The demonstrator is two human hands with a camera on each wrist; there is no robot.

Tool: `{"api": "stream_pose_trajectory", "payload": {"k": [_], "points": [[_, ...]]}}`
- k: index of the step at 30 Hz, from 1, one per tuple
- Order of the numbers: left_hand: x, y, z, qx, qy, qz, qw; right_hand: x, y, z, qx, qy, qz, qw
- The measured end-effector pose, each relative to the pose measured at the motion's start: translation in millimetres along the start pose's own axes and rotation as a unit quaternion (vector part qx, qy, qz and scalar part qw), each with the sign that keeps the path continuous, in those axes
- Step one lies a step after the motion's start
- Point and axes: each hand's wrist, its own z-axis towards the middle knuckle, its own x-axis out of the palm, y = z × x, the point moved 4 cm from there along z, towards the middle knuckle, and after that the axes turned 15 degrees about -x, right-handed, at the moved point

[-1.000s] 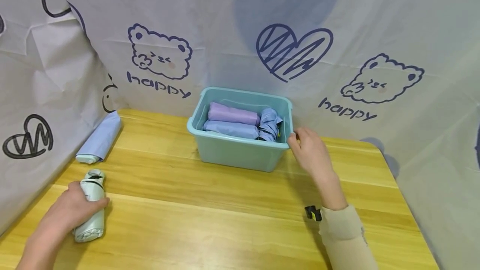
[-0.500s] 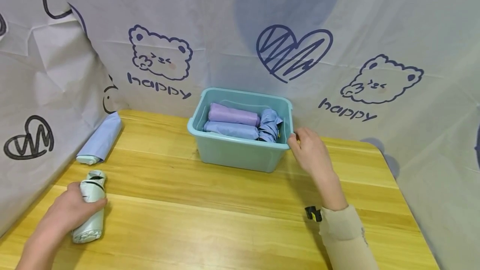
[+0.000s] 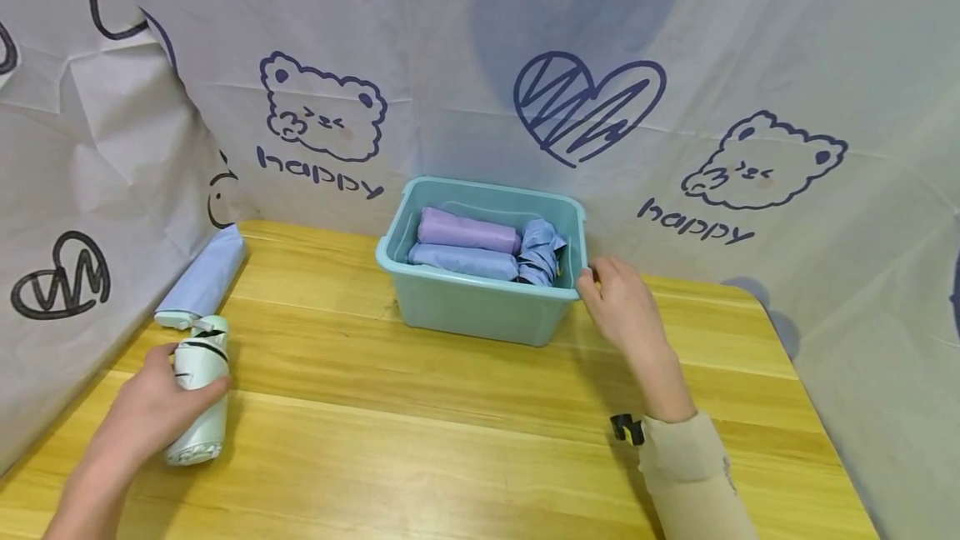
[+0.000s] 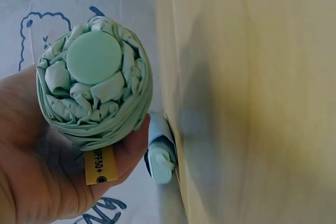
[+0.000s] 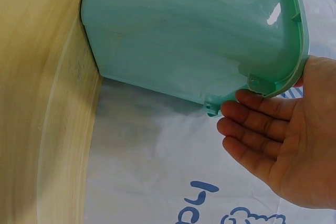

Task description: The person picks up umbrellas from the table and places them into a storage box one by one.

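Note:
My left hand [image 3: 146, 411] grips a pale green folded umbrella [image 3: 201, 373] above the left part of the table. In the left wrist view its round end cap [image 4: 94, 57] and gathered cloth face the camera, and a yellow tag [image 4: 101, 166] hangs below. Holding the right end of a teal plastic bin [image 3: 480, 307] by its rim is my right hand [image 3: 618, 298]; in the right wrist view several fingers [image 5: 257, 140] lie below that rim. Inside the bin lie a purple folded umbrella [image 3: 468, 232], a blue one [image 3: 461, 262] and a bunched blue one [image 3: 538, 252].
Another blue folded umbrella [image 3: 202, 277] lies on the wooden table [image 3: 420, 457] at the far left, against the cloth. White printed cloth [image 3: 450, 65] hangs behind and at both sides. A small black and yellow item [image 3: 627, 429] shows beside the right sleeve.
My left hand has carried the pale green umbrella a little right and away from me, towards the blue one on the table. The right hand and the bin keep their places.

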Motion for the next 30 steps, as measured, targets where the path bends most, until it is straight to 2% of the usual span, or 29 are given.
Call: {"api": "stream_pose_trajectory", "payload": {"k": [9, 21, 30], "points": [[5.2, -34.3, -3.8, 0.024, -0.035, -0.057, 0.9975, 0, 0, 0, 0.004, 0.001, 0.002, 1.0], [7.0, -80.8, -4.2, 0.036, -0.044, -0.12, 0.9911, 0, 0, 1, 0.0, -0.001, 0.002, 1.0], [3.0, -114.7, -3.5, 0.043, -0.049, -0.176, 0.9823, 1, -2, 1, 0.0, -0.002, 0.005, 1.0]]}}
